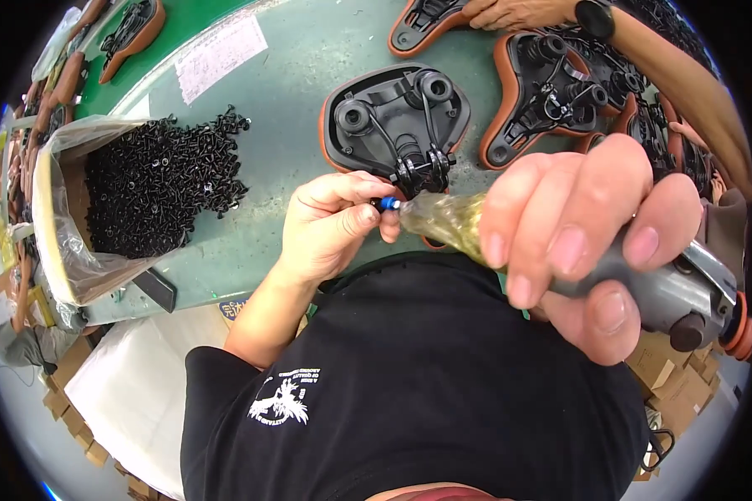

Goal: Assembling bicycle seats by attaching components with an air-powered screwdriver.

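Note:
My left hand (pixel 330 219) pinches a small black screw (pixel 377 204) between thumb and fingers; most of it is hidden. Against it rests the blue-collared tip of a power screwdriver (pixel 447 221), whose front part is wrapped in yellowish tape. My right hand (pixel 572 234) is wrapped round that screwdriver's body, close to the camera. Just beyond my hands a bicycle saddle (pixel 372 100) lies upside down, with its black underside, springs and clamp facing up and a brown rim. Its narrow end is partly covered by my hands and the tool.
To the left, a plastic-lined box (pixel 54 225) lies on its side, spilling a heap of black screws (pixel 163 184) onto the green table (pixel 292 83). A dark phone-like slab (pixel 155 290) sits at the near edge. More upturned saddles (pixel 526 108) crowd the right, where another person's hand (pixel 514 12) works.

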`<state>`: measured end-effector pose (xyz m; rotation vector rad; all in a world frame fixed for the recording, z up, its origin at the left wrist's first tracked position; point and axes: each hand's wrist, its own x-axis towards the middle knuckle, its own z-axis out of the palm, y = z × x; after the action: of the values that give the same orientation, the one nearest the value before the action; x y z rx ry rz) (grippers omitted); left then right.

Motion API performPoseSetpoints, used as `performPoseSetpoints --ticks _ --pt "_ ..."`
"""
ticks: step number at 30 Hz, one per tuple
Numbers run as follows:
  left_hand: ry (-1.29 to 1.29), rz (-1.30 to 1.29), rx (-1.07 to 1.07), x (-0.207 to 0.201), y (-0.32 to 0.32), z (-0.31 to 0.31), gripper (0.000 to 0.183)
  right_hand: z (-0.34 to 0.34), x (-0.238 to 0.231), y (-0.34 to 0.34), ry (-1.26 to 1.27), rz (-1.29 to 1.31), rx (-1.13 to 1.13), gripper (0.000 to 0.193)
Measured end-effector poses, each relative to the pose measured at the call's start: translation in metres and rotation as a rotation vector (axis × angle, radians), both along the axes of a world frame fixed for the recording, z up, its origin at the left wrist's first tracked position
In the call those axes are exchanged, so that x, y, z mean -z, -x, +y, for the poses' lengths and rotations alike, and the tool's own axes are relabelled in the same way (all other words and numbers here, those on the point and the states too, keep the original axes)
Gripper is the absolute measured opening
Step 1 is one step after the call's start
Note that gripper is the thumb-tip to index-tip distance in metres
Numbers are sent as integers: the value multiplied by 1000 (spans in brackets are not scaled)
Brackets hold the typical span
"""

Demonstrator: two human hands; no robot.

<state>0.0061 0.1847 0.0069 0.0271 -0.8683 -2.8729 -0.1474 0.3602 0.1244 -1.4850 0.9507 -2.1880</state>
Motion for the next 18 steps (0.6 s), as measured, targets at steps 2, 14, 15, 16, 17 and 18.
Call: performPoseSetpoints --ticks 2,14,15,16,17,18 --pt "40 34 -14 4 5 0 26 -7 -8 2 -22 0 -55 32" --pt "332 55 155 -2 14 -22 32 0 4 15 -3 99 -193 35" --pt "328 58 164 -6 21 -25 32 1 5 14 -7 99 -183 35" --pt "778 203 -90 -13 34 -29 35 2 4 12 -3 140 -82 36" --pt "1215 356 -362 -16 44 -32 41 3 2 10 -2 182 21 37" --pt "1421 260 -568 -8 39 -42 54 -2 2 10 -19 182 58 39"
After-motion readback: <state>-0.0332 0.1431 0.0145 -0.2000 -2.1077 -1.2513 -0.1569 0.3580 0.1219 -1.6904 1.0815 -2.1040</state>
